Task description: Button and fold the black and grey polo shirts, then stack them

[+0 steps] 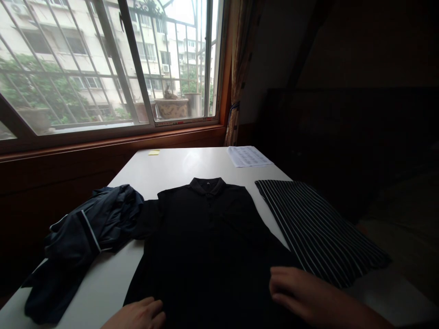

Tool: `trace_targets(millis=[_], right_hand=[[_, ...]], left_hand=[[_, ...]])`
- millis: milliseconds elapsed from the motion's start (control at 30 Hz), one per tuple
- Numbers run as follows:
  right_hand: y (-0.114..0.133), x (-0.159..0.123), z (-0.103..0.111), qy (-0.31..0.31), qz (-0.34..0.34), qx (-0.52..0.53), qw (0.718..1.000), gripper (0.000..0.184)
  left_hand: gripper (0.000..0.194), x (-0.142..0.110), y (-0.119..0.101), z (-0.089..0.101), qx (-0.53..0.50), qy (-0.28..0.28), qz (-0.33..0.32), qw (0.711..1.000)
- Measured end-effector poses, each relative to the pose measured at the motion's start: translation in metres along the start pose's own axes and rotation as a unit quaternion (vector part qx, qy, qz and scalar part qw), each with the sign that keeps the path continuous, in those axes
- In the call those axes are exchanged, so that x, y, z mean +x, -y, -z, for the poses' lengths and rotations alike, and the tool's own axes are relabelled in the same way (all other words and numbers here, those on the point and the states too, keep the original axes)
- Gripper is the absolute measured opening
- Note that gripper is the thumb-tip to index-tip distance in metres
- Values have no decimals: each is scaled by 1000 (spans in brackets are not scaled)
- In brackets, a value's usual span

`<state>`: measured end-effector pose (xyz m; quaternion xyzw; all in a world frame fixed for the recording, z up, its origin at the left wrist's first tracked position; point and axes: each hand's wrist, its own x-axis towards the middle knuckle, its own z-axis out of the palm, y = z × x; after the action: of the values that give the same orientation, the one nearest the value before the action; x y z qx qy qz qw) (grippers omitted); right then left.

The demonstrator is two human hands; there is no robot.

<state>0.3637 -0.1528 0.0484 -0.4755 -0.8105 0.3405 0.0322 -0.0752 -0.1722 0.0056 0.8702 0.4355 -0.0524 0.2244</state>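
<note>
Left hand (pixel 139 315) and right hand (pixel 291 290) are both curling at the near part of a black polo shirt (pixel 206 237), left one by its left edge, right one by its right edge. Fingers are bending inward on both – can't tell if either is pinching cloth or just resting on it. Left hand is partly running out of the bottom of the view.

Shirt is lying spread on the white table (pixel 178 164), button placket facing up, collar (pixel 207 186) pointing away from the person, toward the window side. Sleeve (pixel 149 220) on the left is reaching out sideways and meeting a crumpled dark garment (pixel 92 224). That garment is sitting in a loose heap, showing a thin white stripe, its lower part trailing toward the near left of the table.

Right of the shirt, a dark striped cloth (pixel 318 228) is lying fairly flat, its near left edge running close to the right forearm.

Farther out, printed papers (pixel 248 156) are lying at the far right corner, and a yellow note (pixel 154 152) is sitting near the far left corner. Beyond the table, a window (pixel 113 68) is letting in light – curtain (pixel 236 82) is hanging at its right side, tied.
</note>
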Motion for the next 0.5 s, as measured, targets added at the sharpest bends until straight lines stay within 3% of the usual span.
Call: trace_targets(millis=[67, 200, 300, 400, 500], right_hand=[[-6, 12, 14, -73, 10, -1, 997, 23], [-27, 53, 35, -244, -6, -86, 966, 45], [-41, 89, 36, -253, -24, -126, 959, 62], [-50, 116, 25, -227, -33, -160, 960, 71], [-55, 129, 12, -206, -55, -185, 959, 73]], left_hand=[[26, 5, -8, 14, 25, -15, -11, 1000], [48, 26, -31, 40, 17, -119, -34, 992], [52, 58, -34, 47, 27, -199, -50, 978], [50, 101, -18, 43, 66, -254, -26, 965], [57, 145, 5, 38, 101, -235, 64, 965]])
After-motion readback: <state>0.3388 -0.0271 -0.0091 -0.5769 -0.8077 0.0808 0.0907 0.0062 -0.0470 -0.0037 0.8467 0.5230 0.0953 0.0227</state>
